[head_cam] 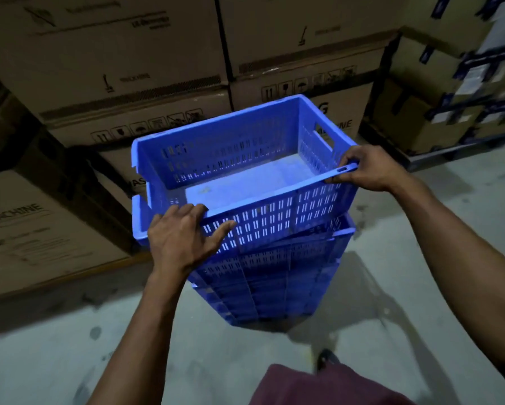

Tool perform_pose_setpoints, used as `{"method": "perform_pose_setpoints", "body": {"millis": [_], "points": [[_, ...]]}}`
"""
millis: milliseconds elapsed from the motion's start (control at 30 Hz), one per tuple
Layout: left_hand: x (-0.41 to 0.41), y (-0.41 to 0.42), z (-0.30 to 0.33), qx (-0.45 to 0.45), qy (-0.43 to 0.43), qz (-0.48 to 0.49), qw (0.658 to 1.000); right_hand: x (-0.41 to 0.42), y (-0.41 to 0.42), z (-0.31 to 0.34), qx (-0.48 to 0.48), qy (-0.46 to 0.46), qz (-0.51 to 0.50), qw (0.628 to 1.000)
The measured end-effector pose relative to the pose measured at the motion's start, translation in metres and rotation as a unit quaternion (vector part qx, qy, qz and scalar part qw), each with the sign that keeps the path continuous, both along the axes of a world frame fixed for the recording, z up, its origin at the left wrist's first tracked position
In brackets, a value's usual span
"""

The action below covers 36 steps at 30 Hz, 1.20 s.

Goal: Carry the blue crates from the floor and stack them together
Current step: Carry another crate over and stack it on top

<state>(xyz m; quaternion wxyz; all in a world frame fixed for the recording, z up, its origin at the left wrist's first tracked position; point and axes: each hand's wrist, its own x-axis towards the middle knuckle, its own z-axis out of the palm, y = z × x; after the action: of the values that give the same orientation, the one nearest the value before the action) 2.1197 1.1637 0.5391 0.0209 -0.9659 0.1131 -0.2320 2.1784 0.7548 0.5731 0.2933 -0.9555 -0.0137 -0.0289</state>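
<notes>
Setting: dim storeroom with a grey concrete floor [70, 346], walled in behind by stacked cardboard boxes [114, 54]; their print is mostly blurred.
Right-hand boxes: more cartons with blue tape [479, 68], smeared by motion blur and cut off by the frame edge.
Crate stack: lower blue crates [268, 287] stand on the floor below both hands; how many are nested there cannot be told in the shadow.
Top crate: a blue slotted crate [245, 176] sits tilted on the stack, its near rim running between the two hands, its inside bare.
Left hand: the left hand [184, 238] lies over the crate's near-left corner, fingers curled over the rim, thumb spread against the outer slotted wall; the fingertips are hidden inside the rim.
Right hand: the right hand [371, 168] grips the near-right corner, fingers wrapped over the rim from above, thumb beneath the rim's edge.
Person: maroon clothing [318, 387] at the bottom edge, cut off; a dark shape just beyond it is too blurred to name.
</notes>
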Motion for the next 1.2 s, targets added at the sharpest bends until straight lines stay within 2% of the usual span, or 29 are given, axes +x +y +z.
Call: {"method": "perform_pose_setpoints", "body": {"millis": [67,133,233,333,567,700,800,967,1133,1200], "points": [[0.005,0.015,0.0,-0.014,-0.004,0.01,1.0,-0.009,0.013,0.005,-0.058,0.016,0.015,0.998],[0.019,0.035,0.001,-0.016,-0.001,-0.008,1.0,-0.032,0.024,-0.002,-0.08,-0.007,0.008,0.997],[0.045,0.051,0.003,-0.001,0.015,-0.065,0.998,-0.064,0.027,-0.018,-0.055,-0.048,-0.021,0.997],[0.059,0.042,0.007,-0.004,0.032,-0.094,0.995,-0.061,0.019,-0.02,-0.048,-0.036,-0.042,0.997],[0.027,-0.017,-0.003,0.013,0.04,-0.068,0.997,-0.03,-0.029,0.003,-0.001,0.003,-0.028,1.0],[0.033,0.005,0.006,0.026,0.022,-0.103,0.994,-0.034,-0.018,0.005,-0.032,0.048,-0.007,0.998],[0.04,0.032,0.021,0.027,0.022,-0.129,0.991,-0.046,0.003,-0.002,-0.015,0.023,-0.003,1.0],[0.013,0.04,0.007,0.012,0.01,-0.111,0.994,-0.049,0.014,-0.016,0.008,0.009,-0.006,1.0],[0.014,0.001,0.011,0.028,0.001,-0.074,0.997,-0.023,-0.009,-0.007,0.045,0.011,-0.031,0.998],[0.022,-0.013,0.009,0.024,0.004,-0.074,0.997,-0.011,-0.016,0.0,0.03,0.013,-0.031,0.999]]}}
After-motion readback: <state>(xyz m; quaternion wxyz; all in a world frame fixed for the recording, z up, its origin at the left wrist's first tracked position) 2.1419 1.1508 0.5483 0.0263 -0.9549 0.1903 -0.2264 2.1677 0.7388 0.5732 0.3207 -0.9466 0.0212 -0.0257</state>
